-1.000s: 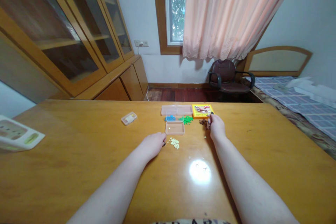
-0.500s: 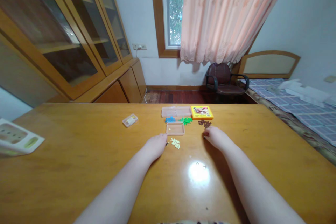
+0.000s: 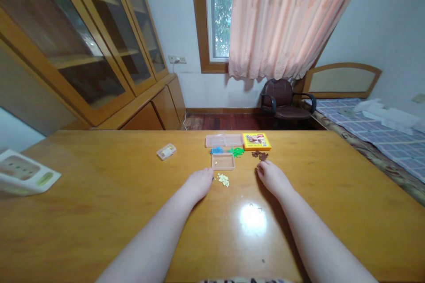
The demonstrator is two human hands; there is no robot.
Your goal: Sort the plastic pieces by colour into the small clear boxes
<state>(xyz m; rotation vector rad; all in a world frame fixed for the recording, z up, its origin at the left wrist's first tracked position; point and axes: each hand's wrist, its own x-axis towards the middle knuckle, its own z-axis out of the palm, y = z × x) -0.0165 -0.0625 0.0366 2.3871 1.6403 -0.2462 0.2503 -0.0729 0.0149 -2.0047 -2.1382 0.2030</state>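
My left hand (image 3: 198,182) rests on the wooden table (image 3: 99,212) with its fingers curled, a thin dark tool tip showing at its fingertips beside a small heap of pale yellow pieces (image 3: 223,180). My right hand (image 3: 270,175) lies closed just below a cluster of brown pieces (image 3: 260,155); what it pinches is too small to name. Between the hands sits a small clear tray (image 3: 222,162). Behind it lie blue pieces (image 3: 217,150) and green pieces (image 3: 237,151).
A clear divided box (image 3: 223,140) and a yellow box (image 3: 256,141) stand at the far edge. A small clear case (image 3: 166,151) lies to the left, a white pack (image 3: 23,177) at the far left. A chair (image 3: 285,99), cabinet and bed lie beyond.
My right hand pulled back from the brown pieces by the yellow box toward me. The left hand stayed by the yellow pieces.
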